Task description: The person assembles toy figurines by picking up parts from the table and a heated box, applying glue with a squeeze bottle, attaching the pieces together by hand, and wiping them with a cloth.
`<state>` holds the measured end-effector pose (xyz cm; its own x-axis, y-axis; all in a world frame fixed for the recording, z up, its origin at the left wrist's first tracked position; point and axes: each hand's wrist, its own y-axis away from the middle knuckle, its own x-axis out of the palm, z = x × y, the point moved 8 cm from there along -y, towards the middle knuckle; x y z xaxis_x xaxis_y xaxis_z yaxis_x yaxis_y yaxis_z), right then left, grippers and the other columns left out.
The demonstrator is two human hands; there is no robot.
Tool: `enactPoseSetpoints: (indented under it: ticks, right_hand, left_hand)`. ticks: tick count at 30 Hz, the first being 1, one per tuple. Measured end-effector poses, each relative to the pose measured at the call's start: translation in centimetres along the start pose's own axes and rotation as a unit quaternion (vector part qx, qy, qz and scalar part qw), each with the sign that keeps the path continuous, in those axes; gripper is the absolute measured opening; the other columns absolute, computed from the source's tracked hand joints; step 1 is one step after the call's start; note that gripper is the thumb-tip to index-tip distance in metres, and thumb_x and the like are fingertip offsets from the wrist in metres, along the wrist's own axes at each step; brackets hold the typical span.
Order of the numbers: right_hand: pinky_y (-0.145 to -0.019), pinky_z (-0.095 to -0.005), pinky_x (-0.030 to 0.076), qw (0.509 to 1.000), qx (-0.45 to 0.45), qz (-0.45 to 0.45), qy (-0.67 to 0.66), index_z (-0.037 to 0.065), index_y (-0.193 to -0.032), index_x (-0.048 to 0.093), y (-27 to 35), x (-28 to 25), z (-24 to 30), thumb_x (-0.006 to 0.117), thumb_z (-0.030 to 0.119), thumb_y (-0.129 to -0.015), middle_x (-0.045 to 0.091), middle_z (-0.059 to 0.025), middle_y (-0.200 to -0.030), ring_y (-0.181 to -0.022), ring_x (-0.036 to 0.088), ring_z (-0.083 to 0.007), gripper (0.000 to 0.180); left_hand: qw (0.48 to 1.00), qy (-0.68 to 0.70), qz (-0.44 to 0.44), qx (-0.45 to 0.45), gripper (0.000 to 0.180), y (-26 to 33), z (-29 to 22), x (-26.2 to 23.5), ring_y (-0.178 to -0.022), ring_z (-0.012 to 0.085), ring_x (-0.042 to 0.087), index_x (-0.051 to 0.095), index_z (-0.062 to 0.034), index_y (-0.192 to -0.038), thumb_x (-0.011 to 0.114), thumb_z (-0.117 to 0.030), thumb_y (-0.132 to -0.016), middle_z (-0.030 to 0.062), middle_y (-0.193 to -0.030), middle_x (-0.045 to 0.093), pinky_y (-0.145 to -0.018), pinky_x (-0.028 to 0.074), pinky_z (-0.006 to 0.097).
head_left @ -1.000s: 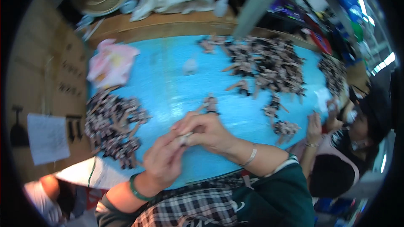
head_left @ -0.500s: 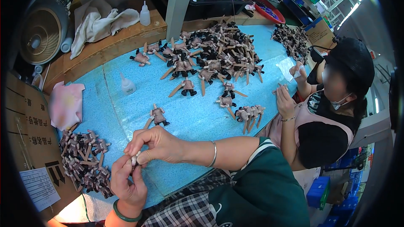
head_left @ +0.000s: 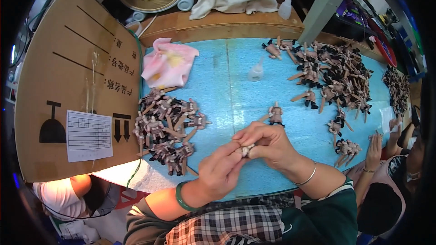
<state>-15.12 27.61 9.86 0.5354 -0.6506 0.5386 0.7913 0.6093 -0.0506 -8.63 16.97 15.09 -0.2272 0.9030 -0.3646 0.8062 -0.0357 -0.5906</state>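
Note:
Close to the table's near edge, my left hand (head_left: 221,167) and my right hand (head_left: 268,144) meet at the fingertips. Both are closed in a pinch on a small figurine (head_left: 246,150); a pale part of it shows and my fingers cover the rest. Just beyond my right hand lies a single figurine (head_left: 275,114) in a brownish-pink outfit with black feet, a flat wooden-looking stick beside it. A pile of similar figurines (head_left: 156,127) is left of my hands. A larger heap (head_left: 340,77) spreads at the back right, with a small cluster (head_left: 348,149) nearer me.
A small dropper bottle (head_left: 256,72) stands on the blue table mat (head_left: 213,86). A pink cloth (head_left: 168,66) lies by a tall cardboard box (head_left: 45,86) at the left. A grey post (head_left: 324,11) rises at the back. At right, a co-worker's hand (head_left: 374,152) is near the mat.
The view has swung left, so the box shows more fully and the co-worker less. My two hands stay pinched together on the small figurine.

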Motion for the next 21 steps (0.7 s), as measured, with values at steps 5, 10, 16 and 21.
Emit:
enactPoseSetpoints:
  ticks: [5, 10, 16, 21]
  right_hand:
    - [-0.087, -0.034, 0.05, 1.0, 0.016, 0.001, -0.02, 0.0, -0.087, 0.067, -0.35, 0.28, -0.17, 0.071, -0.005, -0.071, 0.06, -0.009, -0.092, -0.108, 0.055, -0.0257, 0.017]
    - [-0.083, -0.0324, 0.053, 1.0, -0.001, 0.006, -0.017, 0.0, -0.087, 0.066, -0.51, 0.47, -0.11, 0.071, -0.004, -0.072, 0.059, -0.0102, -0.093, -0.108, 0.055, -0.026, 0.016]
    - [-0.08, -0.0315, 0.055, 1.0, 0.002, 0.007, -0.009, -0.001, -0.087, 0.066, -0.37, 0.41, -0.07, 0.072, -0.003, -0.072, 0.059, -0.011, -0.093, -0.108, 0.055, -0.0262, 0.016]
    - [-0.086, -0.0352, 0.051, 1.0, 0.012, -0.002, -0.011, 0.0, -0.086, 0.067, -0.29, 0.3, -0.14, 0.073, -0.003, -0.069, 0.06, -0.0096, -0.091, -0.106, 0.056, -0.0261, 0.018]
  left_hand:
    - [1.0, -0.012, -0.007, 0.014, 0.028, -0.22, -0.17, -0.4, -0.074, 0.0254, 0.065, 0.055, 0.003, -0.097, 0.069, 0.009, -0.073, 0.021, -0.093, 0.062, -0.062, 0.054, 0.029]
    - [1.0, -0.011, -0.002, 0.022, 0.028, -0.17, 0.06, -0.44, -0.074, 0.0253, 0.065, 0.054, 0.0029, -0.098, 0.069, 0.008, -0.074, 0.0207, -0.092, 0.062, -0.062, 0.054, 0.029]
    - [1.0, -0.017, 0.003, 0.015, 0.025, -0.33, -0.21, -0.43, -0.074, 0.0249, 0.065, 0.055, 0.0029, -0.096, 0.068, 0.007, -0.075, 0.02, -0.092, 0.063, -0.062, 0.053, 0.028]
    - [1.0, -0.018, -0.003, 0.016, 0.024, -0.27, -0.23, -0.38, -0.074, 0.0248, 0.065, 0.056, 0.0029, -0.096, 0.068, 0.006, -0.075, 0.0195, -0.091, 0.063, -0.062, 0.053, 0.028]
